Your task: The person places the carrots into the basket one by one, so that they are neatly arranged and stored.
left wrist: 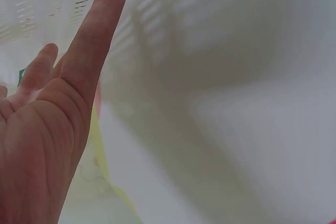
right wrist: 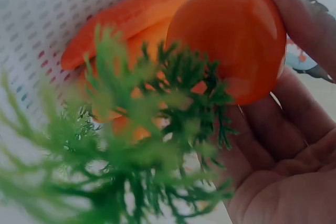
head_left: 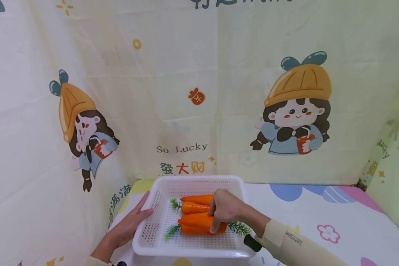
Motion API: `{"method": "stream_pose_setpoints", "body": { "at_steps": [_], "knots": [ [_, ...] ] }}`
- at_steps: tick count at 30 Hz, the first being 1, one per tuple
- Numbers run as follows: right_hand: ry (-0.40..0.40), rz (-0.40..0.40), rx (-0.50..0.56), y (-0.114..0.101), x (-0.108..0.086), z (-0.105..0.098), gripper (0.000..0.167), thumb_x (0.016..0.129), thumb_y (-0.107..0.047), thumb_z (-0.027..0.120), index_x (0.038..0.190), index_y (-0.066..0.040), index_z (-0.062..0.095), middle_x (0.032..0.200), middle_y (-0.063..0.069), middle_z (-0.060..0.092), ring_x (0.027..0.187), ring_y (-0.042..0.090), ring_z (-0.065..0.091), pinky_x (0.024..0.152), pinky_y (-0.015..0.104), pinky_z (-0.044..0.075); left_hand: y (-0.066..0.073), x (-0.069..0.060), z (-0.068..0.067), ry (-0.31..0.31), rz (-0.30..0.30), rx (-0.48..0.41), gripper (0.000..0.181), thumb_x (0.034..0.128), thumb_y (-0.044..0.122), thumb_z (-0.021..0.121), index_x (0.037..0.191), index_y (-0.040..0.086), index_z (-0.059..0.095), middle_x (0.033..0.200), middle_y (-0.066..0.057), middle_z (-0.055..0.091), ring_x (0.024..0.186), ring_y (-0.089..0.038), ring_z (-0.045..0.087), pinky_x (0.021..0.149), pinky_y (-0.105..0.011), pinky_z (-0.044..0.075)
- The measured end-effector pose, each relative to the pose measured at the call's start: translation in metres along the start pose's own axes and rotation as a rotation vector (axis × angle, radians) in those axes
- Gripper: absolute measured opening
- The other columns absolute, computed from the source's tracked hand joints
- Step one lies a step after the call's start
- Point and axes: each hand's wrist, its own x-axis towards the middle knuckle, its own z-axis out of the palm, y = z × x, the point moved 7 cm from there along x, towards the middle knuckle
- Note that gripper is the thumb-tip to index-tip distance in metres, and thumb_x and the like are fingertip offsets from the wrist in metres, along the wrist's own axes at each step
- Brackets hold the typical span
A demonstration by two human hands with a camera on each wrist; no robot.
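Several orange carrots [head_left: 194,207] with feathery green tops lie side by side in a white perforated plastic basket [head_left: 193,253]. Over their right ends, my right hand [head_left: 227,207] grips the front upper carrot [head_left: 193,220], its tip pointing left. In the right wrist view, thumb and fingers curl round the thick end of this carrot [right wrist: 226,40], and its green top [right wrist: 121,166] covers part of the others. My left hand [head_left: 131,225] rests against the basket's left side, fingers extended. In the left wrist view, that hand [left wrist: 58,103] has straight fingers beside the slotted wall.
The basket stands on a table with a colourful patterned cover [head_left: 306,229], which stretches away to the right. A cream cloth [head_left: 173,96] printed with cartoon figures and lettering hangs behind the table and along both sides.
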Motion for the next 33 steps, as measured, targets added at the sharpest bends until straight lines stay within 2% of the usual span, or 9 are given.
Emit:
{"method": "stream_pose_setpoints", "body": {
  "at_steps": [4,11,18,24,28,33],
  "knots": [
    [-0.025,0.016,-0.012,0.004,0.005,0.004,0.024,0.061,-0.006,0.099,0.072,-0.009,0.079,0.066,0.000,0.070,0.064,0.015,0.062,0.054,0.029,0.057,0.000,0.000,0.000,-0.001,-0.002,0.007,0.083,0.1068,0.049,0.052,0.161,0.054,-0.011,0.171,-0.021,0.026,0.127,-0.032,0.066,0.099,-0.056,0.059],
    [-0.050,0.054,-0.078,0.012,0.015,0.010,0.026,0.060,-0.008,0.100,0.068,-0.013,0.076,0.065,-0.002,0.068,0.065,0.014,0.061,0.054,0.027,0.054,0.000,0.001,0.000,-0.011,-0.002,-0.002,0.082,0.1074,0.049,0.051,0.161,0.055,-0.011,0.172,-0.021,0.024,0.127,-0.032,0.066,0.099,-0.056,0.059],
    [-0.067,0.059,-0.090,0.017,0.019,0.016,0.025,0.058,-0.006,0.100,0.068,-0.008,0.077,0.063,-0.002,0.068,0.062,0.013,0.061,0.054,0.026,0.053,0.003,0.000,0.002,-0.033,0.019,0.011,0.081,0.1095,0.044,0.048,0.163,0.047,-0.013,0.171,-0.025,0.023,0.129,-0.030,0.063,0.102,-0.051,0.058],
    [-0.082,0.074,-0.121,0.022,0.023,0.023,0.025,0.058,-0.010,0.101,0.070,-0.011,0.079,0.064,-0.004,0.068,0.063,0.012,0.060,0.055,0.025,0.054,0.005,-0.001,0.002,-0.024,0.025,0.021,0.082,0.1091,0.045,0.049,0.164,0.046,-0.012,0.171,-0.024,0.022,0.128,-0.030,0.063,0.102,-0.053,0.058],
    [-0.100,0.066,-0.120,0.024,0.026,0.028,0.024,0.059,-0.010,0.101,0.068,-0.011,0.078,0.063,-0.003,0.068,0.060,0.012,0.059,0.051,0.026,0.053,0.005,-0.002,0.002,-0.018,0.022,0.014,0.083,0.1087,0.045,0.050,0.164,0.047,-0.012,0.171,-0.024,0.024,0.128,-0.030,0.064,0.101,-0.055,0.058],
    [-0.131,0.057,-0.061,0.027,0.028,0.035,0.022,0.059,-0.005,0.100,0.068,-0.010,0.080,0.093,-0.001,0.075,0.081,0.008,0.060,0.056,0.026,0.057,0.004,-0.002,0.002,-0.008,0.017,0.005,0.083,0.1080,0.045,0.051,0.164,0.048,-0.010,0.171,-0.022,0.025,0.128,-0.031,0.064,0.101,-0.056,0.058]
  ]
}}
